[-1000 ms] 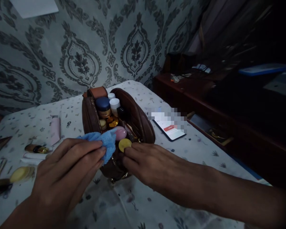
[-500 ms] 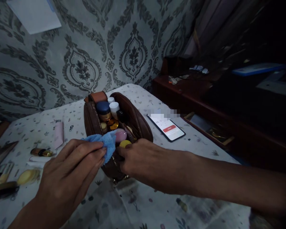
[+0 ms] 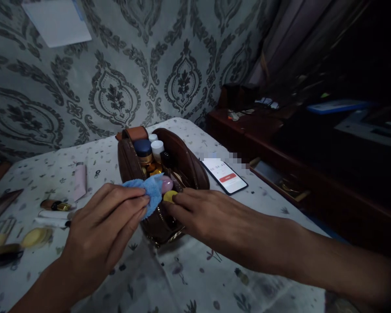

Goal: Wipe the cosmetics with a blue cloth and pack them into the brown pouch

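A brown leather pouch (image 3: 190, 167) stands open on the patterned bedsheet, packed with small jars and bottles, among them a blue-lidded jar (image 3: 142, 148) and a white-capped bottle (image 3: 157, 147). My left hand (image 3: 104, 221) pinches a blue cloth (image 3: 148, 191) at the pouch's near rim. My right hand (image 3: 205, 215) reaches to the pouch's front, fingertips closed on a small yellow round item (image 3: 168, 196) beside a pink egg-shaped thing (image 3: 166, 184).
A phone (image 3: 224, 174) with a lit screen lies to the right of the pouch. On the left lie a pink tube (image 3: 80, 179), a gold-capped stick (image 3: 55, 204), a white tube (image 3: 52, 215) and a yellow disc (image 3: 34, 237). A dark wooden cabinet (image 3: 280, 148) runs along the right.
The view shifted slightly. My right hand drew a little closer over the yellow item at the pouch's front. My left hand keeps the blue cloth at the rim.
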The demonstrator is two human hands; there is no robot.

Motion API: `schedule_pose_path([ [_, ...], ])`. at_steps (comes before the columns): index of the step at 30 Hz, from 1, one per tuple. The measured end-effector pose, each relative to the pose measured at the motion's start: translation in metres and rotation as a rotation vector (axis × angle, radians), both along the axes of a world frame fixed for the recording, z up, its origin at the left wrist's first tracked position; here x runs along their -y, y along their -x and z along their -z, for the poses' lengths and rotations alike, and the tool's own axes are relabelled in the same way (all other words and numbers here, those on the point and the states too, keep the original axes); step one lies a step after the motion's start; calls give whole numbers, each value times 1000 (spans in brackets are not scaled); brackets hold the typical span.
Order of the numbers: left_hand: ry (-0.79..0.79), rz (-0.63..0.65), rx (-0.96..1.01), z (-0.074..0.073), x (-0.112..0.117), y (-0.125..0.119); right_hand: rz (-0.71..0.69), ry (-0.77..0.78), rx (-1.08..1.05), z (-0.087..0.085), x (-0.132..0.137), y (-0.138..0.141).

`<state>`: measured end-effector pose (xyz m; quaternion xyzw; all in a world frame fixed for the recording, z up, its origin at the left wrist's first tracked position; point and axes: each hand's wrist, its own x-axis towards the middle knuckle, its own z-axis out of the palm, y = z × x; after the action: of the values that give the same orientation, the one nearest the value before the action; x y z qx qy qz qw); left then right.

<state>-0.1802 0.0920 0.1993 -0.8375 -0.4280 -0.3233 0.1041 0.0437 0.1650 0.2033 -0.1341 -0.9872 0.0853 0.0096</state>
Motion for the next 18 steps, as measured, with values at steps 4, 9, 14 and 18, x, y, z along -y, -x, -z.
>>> schedule_pose_path([
  [4,36,-28,50,0,1,1,8,2,-83,5,3,-10],
  [9,57,-54,83,-1,1,-1,53,-50,-192,0,2,-15],
  [14,122,-197,237,0,12,4,90,30,-363,-9,20,-29],
  [18,132,-361,352,5,23,11,124,163,-381,-7,47,-46],
])
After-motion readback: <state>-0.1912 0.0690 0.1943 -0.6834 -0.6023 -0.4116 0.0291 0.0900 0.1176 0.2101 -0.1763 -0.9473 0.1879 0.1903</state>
